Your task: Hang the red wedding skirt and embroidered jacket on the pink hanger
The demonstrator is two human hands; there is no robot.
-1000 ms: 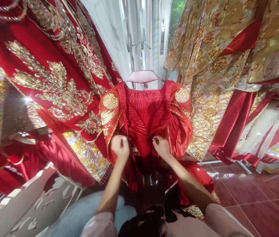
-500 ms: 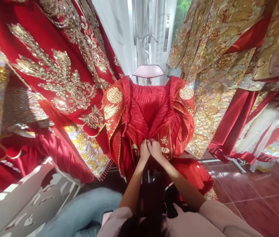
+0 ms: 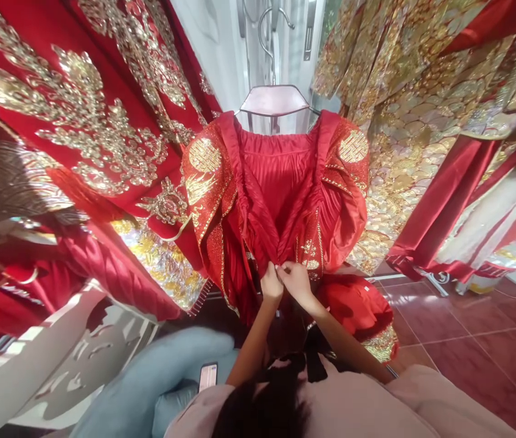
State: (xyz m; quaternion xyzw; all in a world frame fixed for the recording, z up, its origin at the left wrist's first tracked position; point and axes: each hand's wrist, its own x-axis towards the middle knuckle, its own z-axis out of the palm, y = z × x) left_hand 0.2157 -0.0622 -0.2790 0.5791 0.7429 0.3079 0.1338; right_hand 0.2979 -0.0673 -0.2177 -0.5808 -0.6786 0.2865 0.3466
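A red dress (image 3: pixel 280 164) with gathered fabric and gold-embroidered shoulders hangs in front of me on a clothes hanger (image 3: pixel 274 101) with a pale panel and a metal hook. My left hand (image 3: pixel 271 285) is closed on the dress front, just below the point of the V neckline. Beside it, almost touching, my right hand (image 3: pixel 295 281) pinches the same spot with bent fingers. Whatever small fastening may lie between the fingertips is hidden. Gold round emblems sit on both shoulders of the dress.
To the left hangs a red garment (image 3: pixel 116 134) with silvery-gold beading. Gold patterned garments (image 3: pixel 404 121) hang at right. A white cut-out panel (image 3: pixel 57 359) stands lower left. A phone (image 3: pixel 207 377) lies by my leg. Red cloth (image 3: pixel 353 307) bunches above the tiled floor (image 3: pixel 477 365).
The view has tilted down and come nearer, so the dress looks larger and the hanger higher. My fingers have shifted slightly at the neckline, the right hand more spread. The phone shows more fully.
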